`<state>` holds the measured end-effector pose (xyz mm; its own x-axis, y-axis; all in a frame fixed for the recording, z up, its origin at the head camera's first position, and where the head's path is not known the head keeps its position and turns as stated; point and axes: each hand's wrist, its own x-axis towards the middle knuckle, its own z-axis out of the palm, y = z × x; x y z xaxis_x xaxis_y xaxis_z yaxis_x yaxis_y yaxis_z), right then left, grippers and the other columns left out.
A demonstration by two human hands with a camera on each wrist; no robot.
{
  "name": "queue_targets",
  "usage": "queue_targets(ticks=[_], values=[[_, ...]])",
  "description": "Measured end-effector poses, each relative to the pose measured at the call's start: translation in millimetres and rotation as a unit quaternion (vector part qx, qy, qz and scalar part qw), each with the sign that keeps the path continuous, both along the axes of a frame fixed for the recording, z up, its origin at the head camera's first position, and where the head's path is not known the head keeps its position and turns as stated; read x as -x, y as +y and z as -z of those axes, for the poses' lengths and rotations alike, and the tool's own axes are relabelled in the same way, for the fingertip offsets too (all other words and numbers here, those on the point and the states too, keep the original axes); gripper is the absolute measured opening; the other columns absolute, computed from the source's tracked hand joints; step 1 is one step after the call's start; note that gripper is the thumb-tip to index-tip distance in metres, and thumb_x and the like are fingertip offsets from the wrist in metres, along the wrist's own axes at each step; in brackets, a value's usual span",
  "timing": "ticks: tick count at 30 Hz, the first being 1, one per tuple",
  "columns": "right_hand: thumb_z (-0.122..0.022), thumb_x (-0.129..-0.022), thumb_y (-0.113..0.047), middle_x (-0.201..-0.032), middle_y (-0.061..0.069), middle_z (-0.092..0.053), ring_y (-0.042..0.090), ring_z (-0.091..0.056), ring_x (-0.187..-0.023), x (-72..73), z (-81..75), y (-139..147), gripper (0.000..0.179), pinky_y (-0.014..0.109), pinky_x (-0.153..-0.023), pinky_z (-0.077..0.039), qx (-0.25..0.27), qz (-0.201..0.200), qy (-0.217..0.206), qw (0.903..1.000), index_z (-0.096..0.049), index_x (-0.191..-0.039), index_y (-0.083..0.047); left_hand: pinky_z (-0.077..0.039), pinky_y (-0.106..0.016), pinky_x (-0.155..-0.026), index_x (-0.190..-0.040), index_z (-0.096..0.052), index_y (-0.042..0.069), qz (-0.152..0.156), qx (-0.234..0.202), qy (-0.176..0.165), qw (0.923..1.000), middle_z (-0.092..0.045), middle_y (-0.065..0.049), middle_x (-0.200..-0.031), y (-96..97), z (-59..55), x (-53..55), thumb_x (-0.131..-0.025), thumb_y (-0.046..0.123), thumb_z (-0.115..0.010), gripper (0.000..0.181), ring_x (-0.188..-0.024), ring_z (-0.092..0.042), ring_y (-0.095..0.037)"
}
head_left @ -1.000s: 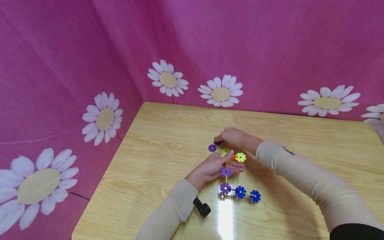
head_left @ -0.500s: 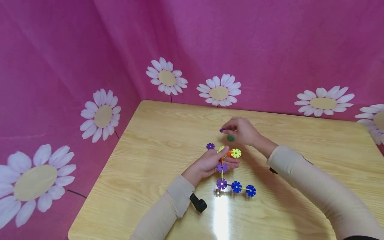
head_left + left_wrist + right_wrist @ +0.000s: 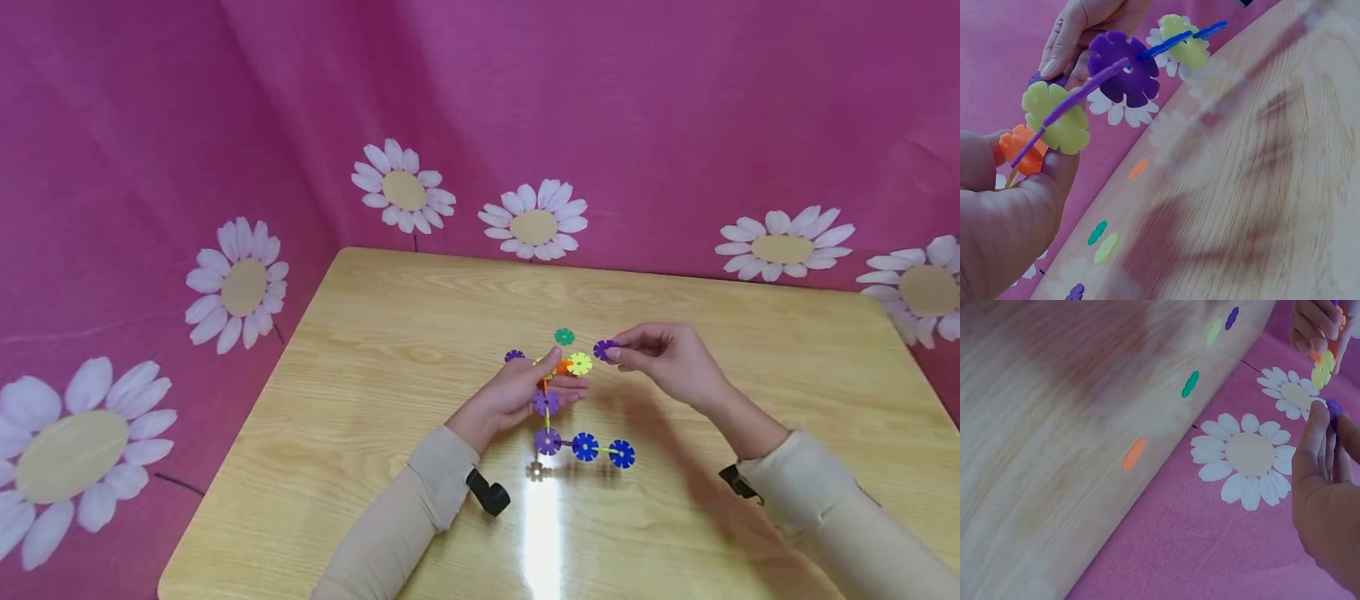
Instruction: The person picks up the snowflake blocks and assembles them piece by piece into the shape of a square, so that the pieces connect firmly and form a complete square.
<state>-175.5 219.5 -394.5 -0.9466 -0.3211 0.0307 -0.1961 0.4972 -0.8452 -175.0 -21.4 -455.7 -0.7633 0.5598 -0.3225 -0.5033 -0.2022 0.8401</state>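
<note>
My left hand (image 3: 517, 393) pinches a chain of slotted interlocking discs between thumb and fingers. Orange and yellow-green discs are at its grip. From there the chain runs toward me through a purple disc (image 3: 547, 442), then bends right to a blue disc (image 3: 621, 454). Edge-on discs link the flat ones. My right hand (image 3: 678, 367) pinches a loose purple interlocking disc (image 3: 604, 350) by its edge. That disc is just right of the chain's yellow-green disc (image 3: 579, 364), apart from it. In the right wrist view, its purple edge (image 3: 1334, 409) shows between thumb and fingertips.
Loose discs lie on the wooden table (image 3: 337, 433) beyond my hands: a green one (image 3: 564, 336), a purple one (image 3: 514, 356), an orange one (image 3: 1138, 169) and a yellow-green one (image 3: 1106, 248). A pink cloth with printed daisies (image 3: 533, 226) stands behind the table.
My right hand has lifted a purple disc from the table's far side and brought it right and back beside the chain. The green disc is now uncovered. My left hand keeps its grip.
</note>
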Motion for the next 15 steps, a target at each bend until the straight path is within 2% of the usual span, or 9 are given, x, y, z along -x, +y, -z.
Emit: queue_targets(ticks=[7, 15], values=[[-0.075, -0.091, -0.017, -0.093, 0.016, -0.076, 0.006, -0.072, -0.076, -7.9, 6.4, 1, 0.019, 0.020, -0.071, -0.062, 0.009, -0.013, 0.019, 0.9997, -0.074, -0.101, -0.002, -0.059, -0.030, -0.092, -0.125, -0.057, -0.005, -0.004, -0.004, -0.001, 1.0000, -0.069, -0.023, -0.121, -1.8, -4.1, -0.6, -0.106, 0.043, -0.043, 0.053, -0.113, -0.069, -0.032], [-0.074, -0.090, -0.011, -0.094, 0.013, -0.076, 0.007, -0.072, -0.077, -12.3, 10.0, 0, 0.012, 0.020, -0.070, -0.062, 0.010, -0.017, 0.055, 0.9983, -0.076, -0.099, -0.004, -0.058, -0.030, -0.094, -0.130, -0.057, -0.006, 0.013, 0.003, 0.012, 0.9998, -0.069, -0.023, -0.122, -3.9, -5.7, -0.7, -0.105, 0.044, -0.045, 0.058, -0.112, -0.070, -0.030]])
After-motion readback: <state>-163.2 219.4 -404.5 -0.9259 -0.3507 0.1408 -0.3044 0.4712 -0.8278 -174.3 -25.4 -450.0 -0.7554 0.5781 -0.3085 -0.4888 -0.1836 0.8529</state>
